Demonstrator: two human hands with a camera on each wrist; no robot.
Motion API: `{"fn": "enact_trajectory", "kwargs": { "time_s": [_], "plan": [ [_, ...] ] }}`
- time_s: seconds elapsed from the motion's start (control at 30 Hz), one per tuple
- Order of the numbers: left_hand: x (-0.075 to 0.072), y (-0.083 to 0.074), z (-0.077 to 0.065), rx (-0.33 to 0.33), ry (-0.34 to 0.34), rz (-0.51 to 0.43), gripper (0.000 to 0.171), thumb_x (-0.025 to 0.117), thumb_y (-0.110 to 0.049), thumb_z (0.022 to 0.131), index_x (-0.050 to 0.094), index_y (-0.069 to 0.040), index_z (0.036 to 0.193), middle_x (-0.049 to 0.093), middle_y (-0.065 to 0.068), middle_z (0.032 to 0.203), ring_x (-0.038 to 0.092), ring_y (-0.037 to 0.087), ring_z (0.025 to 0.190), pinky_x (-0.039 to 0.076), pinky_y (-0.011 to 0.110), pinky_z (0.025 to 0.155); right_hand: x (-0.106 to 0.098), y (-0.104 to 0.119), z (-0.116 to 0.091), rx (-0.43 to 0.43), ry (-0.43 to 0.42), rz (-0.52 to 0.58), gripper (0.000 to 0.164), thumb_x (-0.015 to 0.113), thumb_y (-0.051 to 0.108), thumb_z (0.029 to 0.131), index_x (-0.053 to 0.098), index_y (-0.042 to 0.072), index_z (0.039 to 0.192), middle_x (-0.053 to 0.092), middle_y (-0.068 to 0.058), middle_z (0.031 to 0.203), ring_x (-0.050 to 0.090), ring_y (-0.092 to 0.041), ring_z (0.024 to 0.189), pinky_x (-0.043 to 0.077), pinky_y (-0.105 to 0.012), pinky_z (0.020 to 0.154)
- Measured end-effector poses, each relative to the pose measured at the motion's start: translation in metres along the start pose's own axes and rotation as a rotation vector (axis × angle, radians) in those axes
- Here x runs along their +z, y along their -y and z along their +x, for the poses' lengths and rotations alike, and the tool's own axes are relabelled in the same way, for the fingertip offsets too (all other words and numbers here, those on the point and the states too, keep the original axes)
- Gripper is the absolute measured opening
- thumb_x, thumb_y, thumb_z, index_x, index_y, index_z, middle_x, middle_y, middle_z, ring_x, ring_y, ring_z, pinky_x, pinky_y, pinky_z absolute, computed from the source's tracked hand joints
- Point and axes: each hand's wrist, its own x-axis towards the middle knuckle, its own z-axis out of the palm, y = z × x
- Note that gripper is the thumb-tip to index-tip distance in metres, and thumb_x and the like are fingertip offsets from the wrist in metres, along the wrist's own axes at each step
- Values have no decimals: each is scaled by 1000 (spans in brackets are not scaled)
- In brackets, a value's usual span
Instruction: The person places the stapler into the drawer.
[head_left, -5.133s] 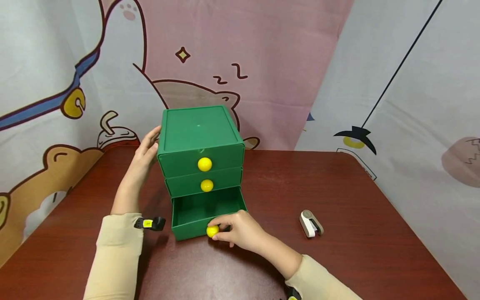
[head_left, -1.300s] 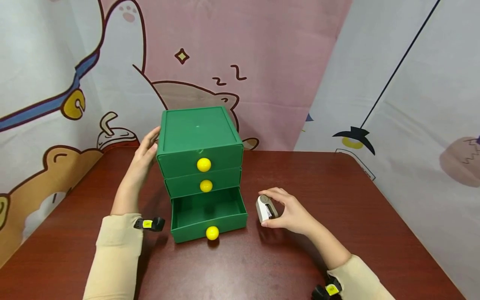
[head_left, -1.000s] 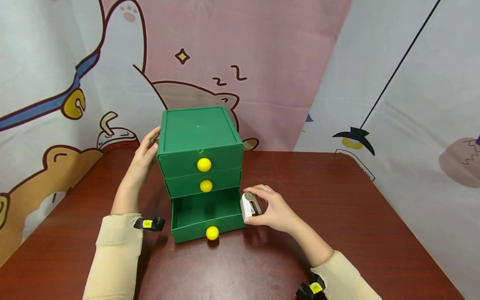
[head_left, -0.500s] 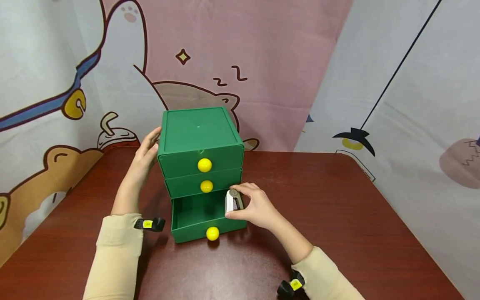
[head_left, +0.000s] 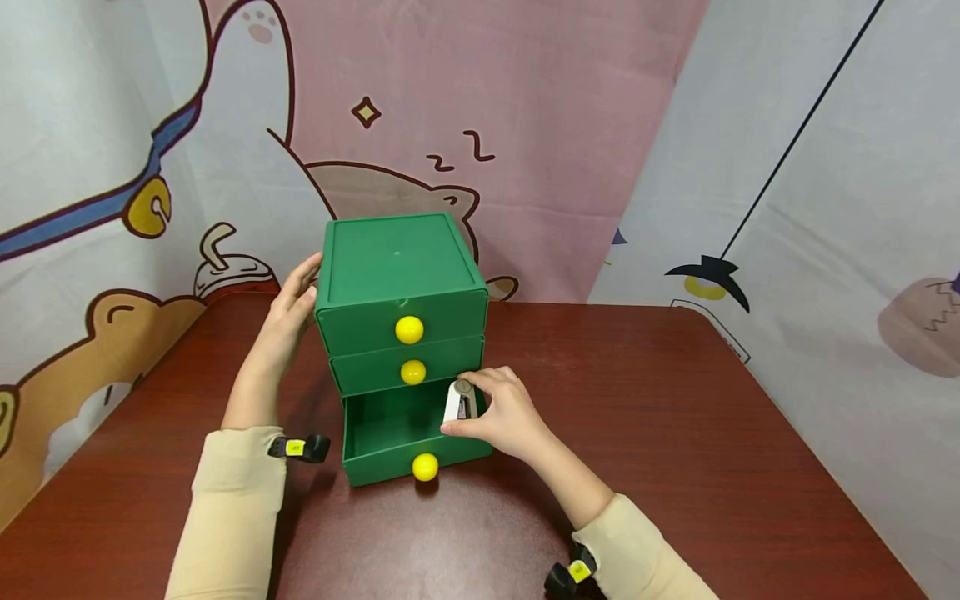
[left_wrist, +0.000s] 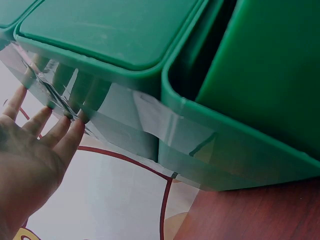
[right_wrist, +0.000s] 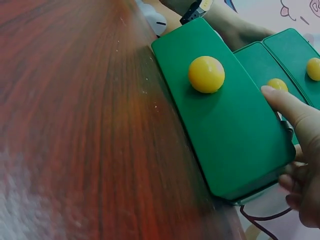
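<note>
A small white and grey-brown stapler (head_left: pixel 459 402) is pinched between the thumb and fingers of my right hand (head_left: pixel 504 414). It hangs at the right part of the pulled-out bottom drawer (head_left: pixel 386 467), whose front wall partly hides it; whether it touches the drawer floor I cannot tell. The drawer belongs to a green three-drawer cabinet (head_left: pixel 397 258) with round yellow knobs. With straight fingers my left hand (head_left: pixel 288 308) rests against the cabinet's left side, and in the left wrist view its fingertips (left_wrist: pixel 77 127) touch the clear side wall. The right wrist view shows the right thumb (right_wrist: pixel 282 102) above the drawer front.
The cabinet stands on a dark red-brown wooden table (head_left: pixel 675 433). Its upper two drawers are closed. Behind the table hangs a cartoon-printed curtain (head_left: pixel 555 150). Black wrist cameras are strapped to both sleeves.
My right hand has left the bottom drawer's yellow knob, picked up the stapler from the table's right and carried it left into the drawer's opening. My left hand stays put.
</note>
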Motion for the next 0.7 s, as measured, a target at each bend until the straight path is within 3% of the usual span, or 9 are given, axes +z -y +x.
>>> {"fn": "enact_trajectory", "kwargs": {
  "time_s": [0.13,0.47,0.7],
  "plan": [
    [0,0,0,-1,-1,1,54,42,-23,102,26,-12,152,21,11,154,25,25,137,36,23,96,1,0,-1,42,23,-21,69,87,47,64,68,8,117,64,0,106,45,-13,88,41,-31,69],
    [0,0,0,0,-4,3,54,42,-23,102,26,-12,152,21,11,154,25,25,137,36,24,96,1,2,-2,75,88,60,65,81,43,74,65,5,124,61,-3,114,47,-23,91,41,-34,67],
    [0,-1,0,-5,6,2,54,42,-23,102,26,-13,152,21,10,154,25,25,137,31,32,101,-2,6,-7,1,12,5,56,81,42,75,68,13,120,62,-1,108,44,-16,89,35,-36,76]
  ]
}}
